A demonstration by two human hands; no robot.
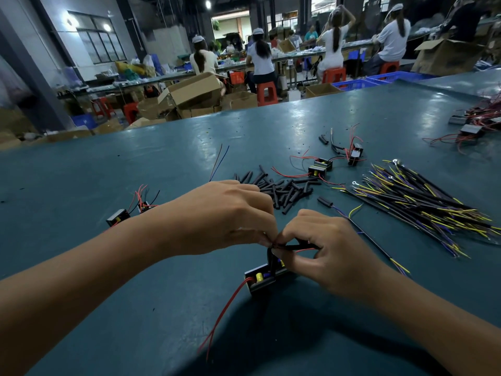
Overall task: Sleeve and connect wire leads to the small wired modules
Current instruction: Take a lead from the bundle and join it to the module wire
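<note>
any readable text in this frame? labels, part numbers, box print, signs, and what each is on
No text can be read.
Module under the hands: no marking legible on its casing.
Modules further up the table: too small to tell any print.
Cardboard boxes beyond the table: faces look plain; any print is too blurred.
Blue crates: no visible lettering.
No signs visible on the walls.

A teal worktable (141,164) carries a heap of black sleeve pieces (282,187) near its middle. Right of the heap lies a bundle of black leads with yellow and blue ends (423,202); just behind it sit small wired modules (321,168), and left of it two more modules (127,213).
</note>
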